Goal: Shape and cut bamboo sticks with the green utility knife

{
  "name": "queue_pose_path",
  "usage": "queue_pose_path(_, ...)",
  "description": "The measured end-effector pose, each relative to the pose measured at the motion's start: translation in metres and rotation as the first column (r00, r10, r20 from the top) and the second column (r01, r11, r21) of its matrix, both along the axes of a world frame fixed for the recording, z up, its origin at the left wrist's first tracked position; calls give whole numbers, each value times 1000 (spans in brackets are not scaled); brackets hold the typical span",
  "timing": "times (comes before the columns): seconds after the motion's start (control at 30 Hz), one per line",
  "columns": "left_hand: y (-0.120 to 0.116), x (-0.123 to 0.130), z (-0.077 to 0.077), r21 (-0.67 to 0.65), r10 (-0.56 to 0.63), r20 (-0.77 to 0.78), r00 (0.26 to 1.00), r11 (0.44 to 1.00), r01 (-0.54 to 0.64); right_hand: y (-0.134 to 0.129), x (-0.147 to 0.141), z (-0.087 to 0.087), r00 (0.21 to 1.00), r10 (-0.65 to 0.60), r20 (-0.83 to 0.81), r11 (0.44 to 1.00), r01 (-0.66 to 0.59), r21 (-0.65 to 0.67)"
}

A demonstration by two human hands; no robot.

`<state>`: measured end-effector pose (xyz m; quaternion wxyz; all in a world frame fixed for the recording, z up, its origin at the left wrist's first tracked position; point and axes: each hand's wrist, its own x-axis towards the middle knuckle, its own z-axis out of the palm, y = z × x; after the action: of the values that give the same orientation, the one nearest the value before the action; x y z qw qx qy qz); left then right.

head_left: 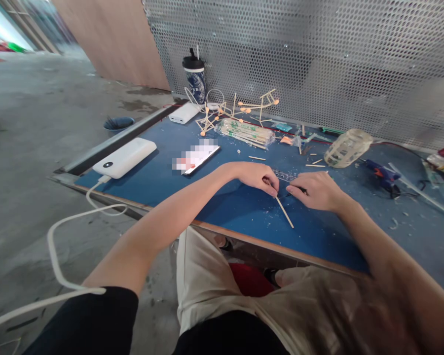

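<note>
My left hand point(261, 177) is closed in a pinch on a thin wooden stick point(285, 213), which slants down toward the table's front edge. Just to the right, my right hand point(313, 190) is closed around a thin dark tool point(299, 189); its tip points toward the stick, and most of it is hidden by the fingers. Between and behind the hands lies a clear patterned strip point(284, 175). Short cut stick pieces point(257, 158) are scattered beyond my hands. Farther back, a clear-wrapped bundle of sticks point(247, 132) lies beside stick frames with orange joints point(261, 104).
On the blue table point(163, 172) lie a phone point(203, 157) and a white power bank point(126, 157) with a cable. A second white box point(184, 113) and a lidded cup point(195, 79) stand behind. To the right are a clear jar point(348, 148) and a blue glue gun point(383, 175). Perforated metal point(299, 59) backs the table.
</note>
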<state>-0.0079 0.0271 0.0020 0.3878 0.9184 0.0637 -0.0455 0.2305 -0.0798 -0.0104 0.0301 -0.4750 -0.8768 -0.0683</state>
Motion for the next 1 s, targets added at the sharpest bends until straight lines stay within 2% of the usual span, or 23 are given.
queue_pose_path(0.3, -1, 5, -9, -7, -5, 66, 998, 1000, 6, 0, -4, -8, 991, -115, 74, 992, 110, 67)
queue_pose_path(0.6, -3, 6, -8, -86, -2, 28, 1000, 996, 5, 3, -5, -13, 992, -104, 66, 990, 97, 102)
queue_pose_path(1.0, -3, 9, -11, -57, 38, 29, 999, 998, -36, 4, -12, -22, 993, -94, 65, 983, 83, 163)
